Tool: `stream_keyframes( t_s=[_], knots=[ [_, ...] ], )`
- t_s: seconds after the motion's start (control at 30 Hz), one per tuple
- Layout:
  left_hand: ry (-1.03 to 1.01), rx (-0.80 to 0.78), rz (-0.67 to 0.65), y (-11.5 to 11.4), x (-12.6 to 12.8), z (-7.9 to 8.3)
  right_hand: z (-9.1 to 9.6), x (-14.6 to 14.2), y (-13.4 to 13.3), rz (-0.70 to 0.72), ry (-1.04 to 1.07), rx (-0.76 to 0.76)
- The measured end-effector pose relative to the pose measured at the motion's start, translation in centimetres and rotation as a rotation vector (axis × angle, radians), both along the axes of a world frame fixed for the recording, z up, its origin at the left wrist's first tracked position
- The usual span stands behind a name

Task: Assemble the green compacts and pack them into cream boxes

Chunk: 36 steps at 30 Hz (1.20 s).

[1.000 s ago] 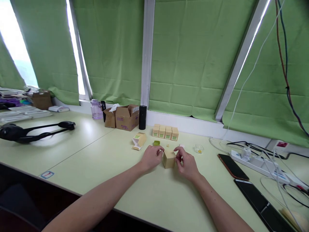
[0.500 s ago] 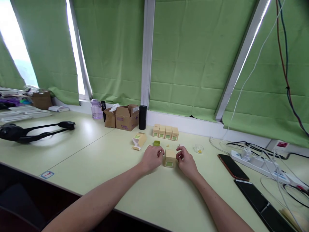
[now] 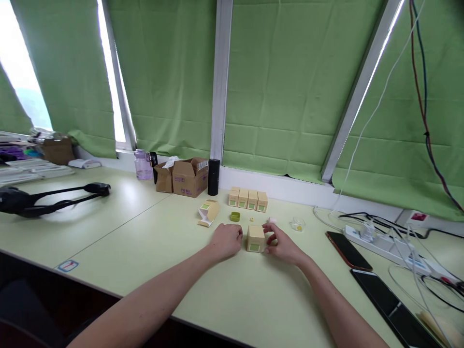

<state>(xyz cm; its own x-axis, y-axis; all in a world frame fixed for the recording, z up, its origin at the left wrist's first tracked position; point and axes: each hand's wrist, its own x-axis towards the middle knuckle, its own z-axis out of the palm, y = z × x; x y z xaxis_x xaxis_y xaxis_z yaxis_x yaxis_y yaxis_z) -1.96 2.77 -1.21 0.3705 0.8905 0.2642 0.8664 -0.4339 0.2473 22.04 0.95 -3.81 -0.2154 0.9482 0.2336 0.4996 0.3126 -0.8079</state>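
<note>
A small tan cardboard box (image 3: 255, 239) with a green label stands closed on the table between my hands. My right hand (image 3: 282, 244) is at its right side, fingers apart, with the index fingertip by the upper edge and the thumb lower down; it seems to touch the box. To the left, my left hand (image 3: 226, 240) rests on the table with fingers curled in, a small gap from the box and nothing visible in it. Behind them lie a green open container (image 3: 235, 216), a tiny yellow piece (image 3: 251, 219) and a pale pink piece (image 3: 272, 220).
Several matching boxes (image 3: 248, 199) stand in a row at the back. An opened box (image 3: 209, 212) lies on its side at left; a clear dish (image 3: 297, 224) sits at right. Beyond are phones (image 3: 348, 250), a power strip (image 3: 384, 249), a black cylinder (image 3: 213, 177) and a large carton (image 3: 190, 178).
My left hand has drawn slightly left and nearer to me, away from the box, uncovering the green container. My right hand has lowered and its fingers have come up against the box's right side.
</note>
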Motion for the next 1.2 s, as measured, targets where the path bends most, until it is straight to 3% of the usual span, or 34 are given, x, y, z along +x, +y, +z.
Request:
stream_keyframes(
  t_s=[0.23, 0.47, 0.57, 0.83, 1.0, 1.2],
  knots=[
    [0.011, 0.031, -0.014, 0.0, 0.0, -0.1, 1.9, -2.0, -1.0, 0.01, -0.046, 0.094],
    [0.012, 0.048, -0.023, -0.1, 0.2, 0.1, 3.0, -2.7, 0.1, 0.025, -0.141, 0.093],
    [0.015, 0.049, -0.028, -0.3, 0.3, 0.4, 4.1, -1.5, 2.0, 0.026, -0.209, 0.131],
    [0.021, 0.047, -0.051, -0.6, 0.5, 0.6, 7.4, 5.0, 10.4, -0.387, -0.309, 0.156],
    [0.026, 0.043, -0.063, -0.7, 0.6, 0.6, 6.3, 6.7, 14.1, -0.504, -0.363, 0.1],
    [0.045, 0.038, -0.081, -0.6, 0.6, 0.3, 3.2, 6.0, 15.6, -0.511, -0.393, 0.076]
  ],
)
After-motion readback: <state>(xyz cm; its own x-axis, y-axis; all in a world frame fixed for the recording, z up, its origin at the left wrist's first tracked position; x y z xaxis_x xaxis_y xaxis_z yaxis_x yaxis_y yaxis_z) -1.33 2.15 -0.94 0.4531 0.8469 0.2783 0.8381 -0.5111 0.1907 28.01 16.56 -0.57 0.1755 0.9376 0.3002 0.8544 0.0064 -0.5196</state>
